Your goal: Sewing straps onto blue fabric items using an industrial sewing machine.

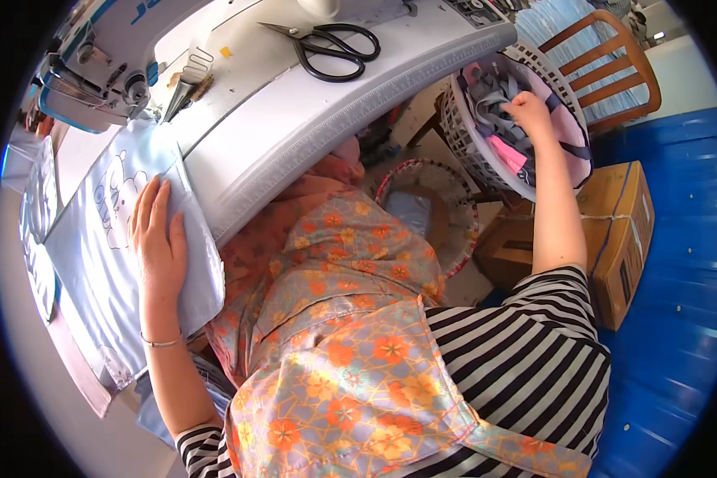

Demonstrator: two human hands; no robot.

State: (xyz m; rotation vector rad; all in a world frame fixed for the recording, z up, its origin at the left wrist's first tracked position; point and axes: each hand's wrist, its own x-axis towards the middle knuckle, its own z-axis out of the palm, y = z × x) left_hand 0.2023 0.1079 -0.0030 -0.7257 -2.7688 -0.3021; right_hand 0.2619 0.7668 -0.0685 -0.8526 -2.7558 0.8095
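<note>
From the head view, the left hand (pixel 158 239) lies flat and open on the pale blue fabric (pixel 111 263), whose long axis runs toward the sewing machine (pixel 95 64). The right hand (pixel 527 110) reaches far right into the white basket (pixel 462 139), fingers curled among grey strips (pixel 494 99); whether it grips one, I cannot tell.

Sewing workshop: industrial sewing machine (pixel 95 64), black scissors (pixel 331 48) on the worktable (pixel 295 119), basket of fabric strips (pixel 510 119)

Bright daylight, soft shadows, sharp centre; strong fisheye bending, black vignette at the rim
</note>
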